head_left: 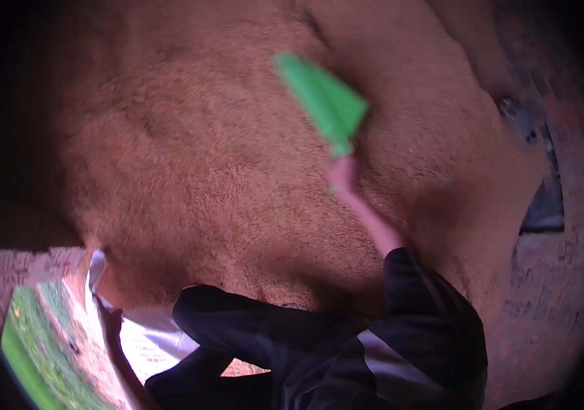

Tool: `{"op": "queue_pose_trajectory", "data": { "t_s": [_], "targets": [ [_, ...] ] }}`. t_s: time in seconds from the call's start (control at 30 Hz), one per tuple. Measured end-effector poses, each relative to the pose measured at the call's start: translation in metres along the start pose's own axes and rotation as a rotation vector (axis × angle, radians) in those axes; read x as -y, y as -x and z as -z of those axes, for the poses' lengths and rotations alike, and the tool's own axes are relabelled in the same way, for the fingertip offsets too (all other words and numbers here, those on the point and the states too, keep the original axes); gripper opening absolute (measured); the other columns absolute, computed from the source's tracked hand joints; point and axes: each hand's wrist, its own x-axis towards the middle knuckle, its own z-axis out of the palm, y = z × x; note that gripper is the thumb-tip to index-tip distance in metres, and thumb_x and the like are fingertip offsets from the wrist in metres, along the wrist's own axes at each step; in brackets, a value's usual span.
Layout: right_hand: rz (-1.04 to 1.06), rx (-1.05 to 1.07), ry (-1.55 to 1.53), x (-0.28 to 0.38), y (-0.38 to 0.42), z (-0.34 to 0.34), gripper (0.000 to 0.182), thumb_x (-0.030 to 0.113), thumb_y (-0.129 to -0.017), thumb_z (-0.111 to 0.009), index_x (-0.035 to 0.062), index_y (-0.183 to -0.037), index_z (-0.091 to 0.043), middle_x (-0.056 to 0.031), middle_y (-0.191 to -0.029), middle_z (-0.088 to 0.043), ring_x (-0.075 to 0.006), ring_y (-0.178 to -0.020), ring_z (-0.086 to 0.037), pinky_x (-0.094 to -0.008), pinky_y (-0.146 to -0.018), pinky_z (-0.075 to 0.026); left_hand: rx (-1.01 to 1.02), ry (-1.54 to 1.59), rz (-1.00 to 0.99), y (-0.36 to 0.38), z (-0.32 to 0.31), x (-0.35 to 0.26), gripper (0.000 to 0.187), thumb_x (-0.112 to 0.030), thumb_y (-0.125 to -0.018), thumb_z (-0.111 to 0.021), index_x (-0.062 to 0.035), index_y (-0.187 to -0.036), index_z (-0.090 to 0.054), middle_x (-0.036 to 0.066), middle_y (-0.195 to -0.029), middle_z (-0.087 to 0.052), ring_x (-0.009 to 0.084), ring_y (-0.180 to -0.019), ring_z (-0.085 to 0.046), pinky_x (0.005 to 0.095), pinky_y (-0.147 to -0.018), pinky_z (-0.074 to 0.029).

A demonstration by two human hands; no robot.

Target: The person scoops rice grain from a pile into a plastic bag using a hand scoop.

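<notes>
Two hands: both mine, reaching in different directions, the right well out in front of me and the left low at my side.
Right fingers (340,169): closed round the handle of the green scoop (322,102), with no gap that I can make out.
Green scoop: just beyond my right fingers, its broad blade pointing away from me over the grain heap (237,164). Motion blurs it; I cannot tell whether it touches the grain, and I see no load on it.
Left fingers (113,317): apparently closed on the edge of the white sack (148,342), though shadow hides the exact grip.
White sack: beside my left fingers, its pale rim (95,270) standing up just past them against the near edge of the heap. Its printed side shows; its inside does not.
Grain heap: under and all around my right fingers, spreading far beyond them, loose and brown, with shallow hollows.
Dark object (545,201): well off to the right of my right fingers, at the heap's margin.
Done: the scoop is in my grip and the sack is held; how full it is, I cannot tell.
Left: a great deal of grain lies loose, so I judge the work far from finished.
</notes>
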Motion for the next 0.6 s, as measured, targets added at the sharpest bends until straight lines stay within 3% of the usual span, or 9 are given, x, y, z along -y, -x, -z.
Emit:
{"op": "queue_pose_trajectory", "data": {
  "t_s": [0.03, 0.1, 0.13, 0.17, 0.23, 0.33, 0.4, 0.53, 0.6],
  "targets": [
    [0.016, -0.156, 0.173, -0.011, -0.031, 0.064, 0.02, 0.016, -0.079, -0.059, -0.0005, -0.089, -0.056, -0.0174, -0.068, -0.06, -0.0324, -0.063, -0.06, -0.0424, -0.056, -0.044, 0.049, 0.077, 0.054, 0.003, 0.003, -0.005, 0.096, 0.01, -0.06, -0.051, -0.0072, -0.143, -0.005, 0.023, -0.138, -0.026, 0.0202, -0.066, -0.054, 0.0261, -0.047, -0.046],
    [0.05, -0.442, 0.411, -0.053, -0.083, 0.184, 0.02, 0.019, -0.08, -0.058, -0.0011, -0.083, -0.056, -0.0188, -0.071, -0.059, -0.0342, -0.062, -0.059, -0.0429, -0.055, -0.044, 0.071, 0.117, 0.089, 0.0, 0.001, -0.006, 0.098, 0.013, -0.059, -0.049, -0.0093, -0.143, -0.004, 0.022, -0.137, -0.028, 0.015, -0.055, -0.048, 0.0272, -0.046, -0.045],
    [0.003, -0.549, 0.504, -0.11, -0.109, 0.238, 0.032, 0.029, -0.081, -0.06, -0.0016, -0.091, -0.056, -0.0212, -0.074, -0.059, -0.0386, -0.072, -0.059, -0.0444, -0.063, -0.044, 0.069, 0.116, 0.055, -0.001, 0.001, -0.002, 0.099, 0.014, -0.058, -0.048, -0.0096, -0.143, -0.004, 0.022, -0.138, -0.026, 0.0155, -0.055, -0.049, 0.0268, -0.046, -0.045],
    [-0.178, -0.623, 0.679, -0.113, -0.113, 0.292, 0.035, 0.032, -0.082, -0.058, -0.0013, -0.09, -0.055, -0.0211, -0.075, -0.06, -0.0405, -0.072, -0.059, -0.0461, -0.062, -0.044, 0.069, 0.114, 0.023, -0.004, 0.001, 0.0, 0.1, 0.014, -0.057, -0.048, -0.0098, -0.143, -0.003, 0.022, -0.14, -0.025, 0.0159, -0.056, -0.05, 0.0265, -0.045, -0.045],
    [-0.366, -0.877, 0.93, -0.189, -0.132, 0.384, 0.03, 0.026, -0.082, -0.057, -0.0002, -0.095, -0.054, -0.0196, -0.074, -0.061, -0.0374, -0.072, -0.062, -0.0464, -0.06, -0.049, 0.075, 0.106, 0.0, -0.002, -0.004, -0.009, 0.1, 0.015, -0.057, -0.047, -0.0099, -0.143, -0.003, 0.021, -0.142, -0.022, 0.0164, -0.057, -0.05, 0.0261, -0.045, -0.045],
    [-0.519, -0.865, 0.97, -0.259, -0.11, 0.469, 0.034, 0.027, -0.082, -0.055, 0.0005, -0.101, -0.051, -0.0197, -0.077, -0.062, -0.0391, -0.072, -0.062, -0.0481, -0.061, -0.05, 0.065, 0.064, -0.043, -0.015, -0.006, 0.009, 0.101, 0.016, -0.056, -0.046, -0.011, -0.143, -0.003, 0.02, -0.145, -0.015, 0.0173, -0.058, -0.051, 0.0259, -0.045, -0.046],
    [-0.56, -0.521, 0.887, -0.344, -0.092, 0.492, 0.038, 0.03, -0.083, -0.051, 0.0004, -0.108, -0.047, -0.0221, -0.08, -0.062, -0.0389, -0.075, -0.062, -0.0503, -0.063, -0.049, 0.056, 0.04, -0.08, -0.022, -0.008, 0.014, 0.102, 0.016, -0.056, -0.046, -0.0119, -0.143, -0.003, 0.019, -0.146, -0.012, 0.0177, -0.059, -0.051, 0.0259, -0.045, -0.046],
    [-0.525, -0.67, 0.87, -0.263, -0.062, 0.414, 0.041, 0.031, -0.084, -0.049, -0.0015, -0.109, -0.047, -0.0245, -0.081, -0.062, -0.0377, -0.075, -0.062, -0.0496, -0.063, -0.049, 0.068, 0.049, -0.05, -0.015, -0.009, -0.001, 0.101, 0.014, -0.056, -0.047, -0.0122, -0.143, -0.004, 0.02, -0.146, -0.011, 0.0227, -0.069, -0.055, 0.0266, -0.043, -0.047],
    [-0.359, -0.707, 0.682, -0.248, -0.052, 0.396, 0.039, 0.03, -0.085, -0.05, -0.003, -0.105, -0.048, -0.0259, -0.08, -0.061, -0.0373, -0.077, -0.062, -0.05, -0.065, -0.048, 0.102, 0.0, -0.022, -0.016, -0.007, -0.006, 0.099, 0.012, -0.058, -0.048, -0.0118, -0.143, -0.005, 0.019, -0.146, -0.012, 0.0267, -0.078, -0.057, 0.0262, -0.043, -0.049]
  ]
}}
